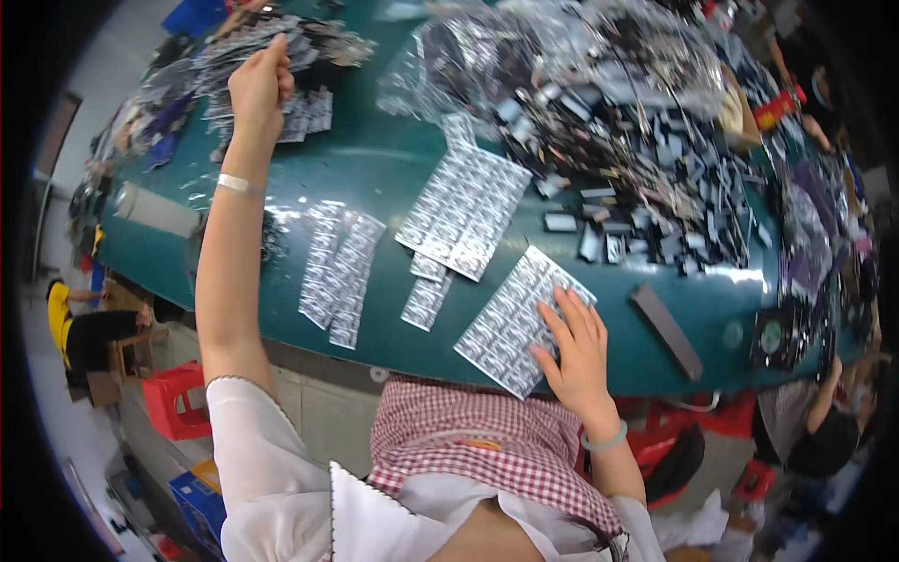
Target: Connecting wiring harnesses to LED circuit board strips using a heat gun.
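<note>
My left hand [259,86] is stretched out to the far left, its fingers closed, over a heap of thin grey strips [253,51]. What those fingers hold, if anything, cannot be made out. Near the front edge of the table, my right hand [579,361] lies flat with its fingers spread on a silver-and-black patterned sheet [506,328]. Left of it, another patterned sheet [468,206] overlaps smaller pieces, one a short strip [426,302]. Farther left are two narrow patterned strips, one strip [321,267] beside the other strip [356,281].
Small black and silver parts with wires [646,187] spread over the green table [365,159] at the right. Clear plastic bags [562,56] are heaped behind. A dark bar [666,332] lies right of my right hand. Other people sit nearby; a red stool [176,401] stands at lower left.
</note>
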A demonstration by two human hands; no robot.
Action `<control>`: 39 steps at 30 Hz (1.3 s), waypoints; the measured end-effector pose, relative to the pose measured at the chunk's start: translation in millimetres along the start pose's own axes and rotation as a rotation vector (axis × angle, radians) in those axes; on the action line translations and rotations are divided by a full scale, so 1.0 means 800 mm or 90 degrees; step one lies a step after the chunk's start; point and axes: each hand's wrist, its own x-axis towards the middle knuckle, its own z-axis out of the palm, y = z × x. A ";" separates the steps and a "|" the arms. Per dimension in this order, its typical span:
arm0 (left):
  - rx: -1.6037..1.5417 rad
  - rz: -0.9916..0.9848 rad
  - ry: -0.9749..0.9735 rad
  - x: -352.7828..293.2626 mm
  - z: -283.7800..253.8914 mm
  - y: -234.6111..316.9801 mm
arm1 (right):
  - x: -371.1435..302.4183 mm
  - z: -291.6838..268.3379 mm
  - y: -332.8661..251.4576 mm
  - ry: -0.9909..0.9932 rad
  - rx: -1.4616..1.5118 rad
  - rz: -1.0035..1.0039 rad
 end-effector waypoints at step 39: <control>0.547 0.384 -0.672 -0.452 0.100 -0.060 | -0.053 -0.004 0.012 0.098 -0.255 -0.177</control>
